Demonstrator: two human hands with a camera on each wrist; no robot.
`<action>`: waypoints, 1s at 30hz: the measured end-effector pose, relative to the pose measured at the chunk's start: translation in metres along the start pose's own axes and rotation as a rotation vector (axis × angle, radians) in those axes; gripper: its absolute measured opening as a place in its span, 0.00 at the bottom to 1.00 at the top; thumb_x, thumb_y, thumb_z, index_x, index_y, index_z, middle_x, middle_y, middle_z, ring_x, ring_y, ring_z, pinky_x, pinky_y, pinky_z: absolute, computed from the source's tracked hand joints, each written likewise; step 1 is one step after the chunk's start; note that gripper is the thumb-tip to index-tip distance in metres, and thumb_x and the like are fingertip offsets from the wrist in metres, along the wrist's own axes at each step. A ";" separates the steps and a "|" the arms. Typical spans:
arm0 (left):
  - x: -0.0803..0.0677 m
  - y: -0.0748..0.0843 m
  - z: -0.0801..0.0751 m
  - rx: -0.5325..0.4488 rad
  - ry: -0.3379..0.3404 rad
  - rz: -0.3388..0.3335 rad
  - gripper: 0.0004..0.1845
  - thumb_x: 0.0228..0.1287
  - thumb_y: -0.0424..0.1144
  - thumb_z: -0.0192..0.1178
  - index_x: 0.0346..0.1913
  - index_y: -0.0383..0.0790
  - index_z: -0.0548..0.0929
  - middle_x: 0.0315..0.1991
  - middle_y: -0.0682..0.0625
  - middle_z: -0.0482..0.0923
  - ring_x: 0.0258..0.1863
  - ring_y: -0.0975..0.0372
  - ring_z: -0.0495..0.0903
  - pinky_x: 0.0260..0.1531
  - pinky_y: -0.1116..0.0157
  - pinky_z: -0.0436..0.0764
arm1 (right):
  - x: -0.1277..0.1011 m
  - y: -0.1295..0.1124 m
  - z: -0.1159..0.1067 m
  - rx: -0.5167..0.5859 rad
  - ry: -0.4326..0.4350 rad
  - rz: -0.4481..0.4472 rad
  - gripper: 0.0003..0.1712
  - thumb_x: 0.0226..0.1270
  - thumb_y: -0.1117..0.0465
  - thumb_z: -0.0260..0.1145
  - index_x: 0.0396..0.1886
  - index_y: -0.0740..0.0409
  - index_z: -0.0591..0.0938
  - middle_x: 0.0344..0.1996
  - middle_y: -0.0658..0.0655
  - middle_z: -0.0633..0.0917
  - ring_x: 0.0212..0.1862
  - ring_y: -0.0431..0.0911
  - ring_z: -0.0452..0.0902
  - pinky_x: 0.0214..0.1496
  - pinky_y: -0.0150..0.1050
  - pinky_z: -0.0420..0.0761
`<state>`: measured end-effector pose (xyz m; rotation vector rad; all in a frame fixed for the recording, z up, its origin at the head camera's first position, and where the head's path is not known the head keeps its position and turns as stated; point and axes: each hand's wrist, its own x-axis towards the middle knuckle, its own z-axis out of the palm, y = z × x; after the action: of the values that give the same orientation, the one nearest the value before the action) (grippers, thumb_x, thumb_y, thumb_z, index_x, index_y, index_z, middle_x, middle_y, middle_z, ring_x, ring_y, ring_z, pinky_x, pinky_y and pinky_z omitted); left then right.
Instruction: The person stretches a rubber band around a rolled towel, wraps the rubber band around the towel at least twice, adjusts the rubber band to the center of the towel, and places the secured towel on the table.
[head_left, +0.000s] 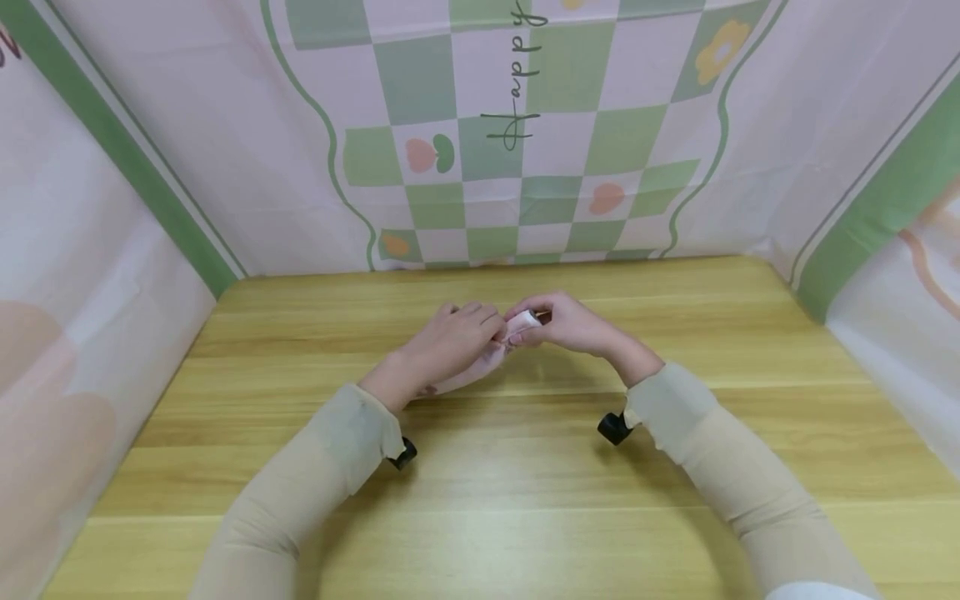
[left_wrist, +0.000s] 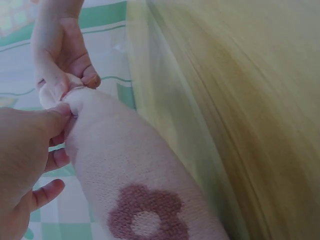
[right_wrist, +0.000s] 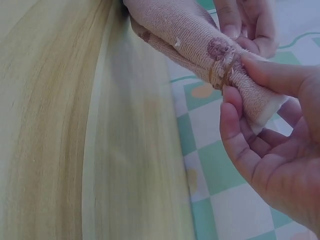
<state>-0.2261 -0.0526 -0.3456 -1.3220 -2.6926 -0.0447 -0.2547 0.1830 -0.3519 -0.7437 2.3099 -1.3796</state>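
Both hands, L [head_left: 450, 337] & R [head_left: 566, 323], pinch rolled pink sock [right_wrist: 200, 45]; flower motif [left_wrist: 146, 214] shows only via L wrist cam

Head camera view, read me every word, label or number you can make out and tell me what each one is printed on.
"Happy": in dark green script, turned sideways, on the checked backdrop cloth behind the wooden table.
A dark mark at the left edge of the cloth: cut off, unreadable.
The pink sock held by the left hand and the right hand: a flower motif, no lettering.

One rolled pink towel [head_left: 480, 362], two hands
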 end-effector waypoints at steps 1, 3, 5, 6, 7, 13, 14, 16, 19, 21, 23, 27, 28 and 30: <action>0.000 0.000 -0.001 -0.012 -0.013 -0.005 0.05 0.79 0.36 0.55 0.51 0.43 0.79 0.50 0.51 0.78 0.50 0.57 0.75 0.45 0.56 0.76 | 0.000 0.001 -0.001 0.004 0.005 0.002 0.20 0.70 0.68 0.67 0.60 0.69 0.82 0.47 0.64 0.84 0.43 0.51 0.80 0.48 0.57 0.83; -0.001 0.000 -0.001 -0.033 -0.038 -0.019 0.05 0.80 0.36 0.54 0.51 0.44 0.79 0.52 0.52 0.78 0.52 0.58 0.74 0.48 0.55 0.76 | -0.002 0.003 -0.003 0.018 0.024 0.010 0.19 0.71 0.67 0.67 0.59 0.69 0.82 0.45 0.63 0.85 0.43 0.52 0.81 0.48 0.56 0.84; -0.001 0.000 -0.001 -0.055 -0.058 -0.028 0.06 0.81 0.37 0.53 0.53 0.45 0.78 0.54 0.52 0.77 0.54 0.58 0.73 0.50 0.55 0.74 | -0.004 0.005 -0.005 0.026 0.036 0.015 0.19 0.71 0.66 0.68 0.58 0.69 0.82 0.43 0.62 0.85 0.42 0.54 0.82 0.47 0.56 0.84; -0.001 0.000 -0.002 -0.065 -0.064 -0.029 0.06 0.81 0.37 0.52 0.53 0.45 0.78 0.54 0.52 0.77 0.54 0.59 0.73 0.50 0.56 0.74 | -0.005 0.005 -0.006 0.032 0.036 0.016 0.18 0.72 0.66 0.67 0.58 0.69 0.82 0.43 0.62 0.85 0.42 0.54 0.82 0.47 0.55 0.85; -0.001 0.000 -0.002 -0.074 -0.067 -0.030 0.06 0.81 0.37 0.52 0.53 0.45 0.78 0.54 0.53 0.77 0.54 0.59 0.72 0.51 0.56 0.73 | -0.007 0.006 -0.006 0.031 0.034 0.013 0.18 0.72 0.66 0.67 0.58 0.69 0.82 0.43 0.62 0.85 0.42 0.55 0.83 0.47 0.55 0.85; -0.002 0.004 0.000 -0.115 0.027 -0.013 0.05 0.80 0.39 0.55 0.51 0.46 0.79 0.52 0.54 0.78 0.52 0.59 0.74 0.51 0.54 0.73 | -0.010 0.002 -0.005 0.033 -0.015 0.010 0.20 0.74 0.64 0.66 0.60 0.69 0.81 0.44 0.62 0.84 0.43 0.56 0.82 0.48 0.56 0.84; -0.002 0.004 0.000 -0.118 0.059 -0.005 0.05 0.79 0.39 0.57 0.51 0.47 0.80 0.53 0.54 0.78 0.52 0.59 0.75 0.50 0.54 0.74 | -0.010 0.001 -0.004 0.037 -0.017 0.012 0.19 0.74 0.64 0.66 0.60 0.70 0.81 0.43 0.62 0.84 0.44 0.57 0.82 0.48 0.56 0.84; -0.003 0.004 0.002 -0.119 0.135 0.025 0.06 0.77 0.39 0.59 0.51 0.46 0.83 0.51 0.52 0.80 0.51 0.58 0.77 0.48 0.54 0.76 | -0.009 0.000 -0.003 0.036 -0.017 0.020 0.20 0.74 0.64 0.65 0.60 0.69 0.80 0.43 0.62 0.84 0.44 0.59 0.81 0.48 0.56 0.84; -0.004 0.002 0.004 -0.141 0.234 0.070 0.07 0.75 0.38 0.62 0.50 0.48 0.85 0.48 0.52 0.81 0.48 0.57 0.79 0.45 0.54 0.76 | -0.006 -0.001 -0.002 0.032 -0.007 0.025 0.19 0.74 0.64 0.63 0.60 0.69 0.81 0.44 0.63 0.84 0.44 0.59 0.81 0.48 0.57 0.83; -0.004 0.001 0.005 -0.141 0.273 0.090 0.07 0.74 0.37 0.63 0.51 0.49 0.86 0.46 0.51 0.82 0.46 0.57 0.80 0.44 0.53 0.77 | -0.004 -0.002 0.000 0.025 0.005 0.023 0.19 0.74 0.65 0.63 0.60 0.69 0.81 0.44 0.63 0.84 0.43 0.56 0.81 0.48 0.56 0.83; -0.004 0.000 0.006 -0.130 0.282 0.088 0.07 0.74 0.37 0.63 0.51 0.49 0.86 0.46 0.52 0.83 0.45 0.57 0.81 0.43 0.53 0.78 | -0.002 -0.004 0.001 0.023 0.015 0.021 0.19 0.73 0.65 0.63 0.59 0.69 0.81 0.45 0.63 0.85 0.42 0.54 0.81 0.47 0.55 0.84; -0.003 0.001 0.006 -0.053 0.269 0.066 0.07 0.74 0.40 0.64 0.50 0.48 0.87 0.48 0.52 0.84 0.47 0.57 0.83 0.42 0.54 0.80 | -0.001 -0.006 0.002 0.025 0.022 0.035 0.19 0.72 0.65 0.64 0.59 0.70 0.81 0.45 0.63 0.85 0.41 0.51 0.81 0.46 0.52 0.84; -0.003 0.002 0.006 -0.029 0.270 0.065 0.07 0.74 0.41 0.64 0.50 0.47 0.87 0.48 0.52 0.85 0.46 0.57 0.83 0.41 0.55 0.80 | -0.001 -0.006 0.002 0.028 0.023 0.039 0.19 0.72 0.65 0.64 0.58 0.70 0.81 0.45 0.63 0.85 0.41 0.50 0.81 0.46 0.51 0.84; -0.003 0.004 0.005 0.016 0.275 0.066 0.09 0.74 0.41 0.64 0.51 0.46 0.87 0.47 0.52 0.85 0.45 0.56 0.84 0.39 0.55 0.82 | -0.001 -0.007 0.003 0.035 0.022 0.048 0.19 0.72 0.65 0.64 0.58 0.71 0.81 0.45 0.63 0.85 0.41 0.50 0.80 0.44 0.49 0.84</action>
<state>-0.2219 -0.0521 -0.3513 -1.2939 -2.4148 -0.1825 -0.2508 0.1787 -0.3475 -0.6611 2.2991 -1.4098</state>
